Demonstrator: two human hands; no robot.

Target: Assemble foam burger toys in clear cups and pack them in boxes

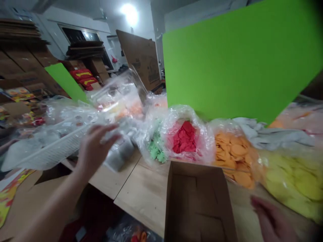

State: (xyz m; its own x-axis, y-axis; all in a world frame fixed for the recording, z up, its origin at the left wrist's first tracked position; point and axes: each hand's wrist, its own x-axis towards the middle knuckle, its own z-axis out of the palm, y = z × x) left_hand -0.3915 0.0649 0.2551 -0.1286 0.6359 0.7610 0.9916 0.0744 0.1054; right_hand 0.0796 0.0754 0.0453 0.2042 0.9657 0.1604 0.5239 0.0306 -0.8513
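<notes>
Over the pale wooden worktop (141, 193), the left hand (97, 149) is raised and open, its fingers loosely spread and pointing far and to the right, with nothing held in it. Just beyond those fingers sits a clear plastic bag of grey contents (117, 153), the thing nearest this hand; whether the fingertips (111, 129) touch it is hard to tell. Farther left, a white slatted plastic basket (47, 149) lies at a slant among loose clear film.

The right hand (272, 220) sits low in the near right corner of the view, blurred and cut off by the frame, so it cannot be told whether it is open or closed; nothing shows in it. An open brown cardboard box (188, 201) stands between the two hands, nearer the right one, its long axis running near to far. Far right of this hand bulges a clear bag of yellow discs (294, 181).

Along the far side of the box, clear bags hold green pieces (156, 151), crumpled red pieces (184, 137) and orange discs (233, 158). A grey cloth (280, 137) lies beyond the orange discs, below a bright green board (239, 57).
</notes>
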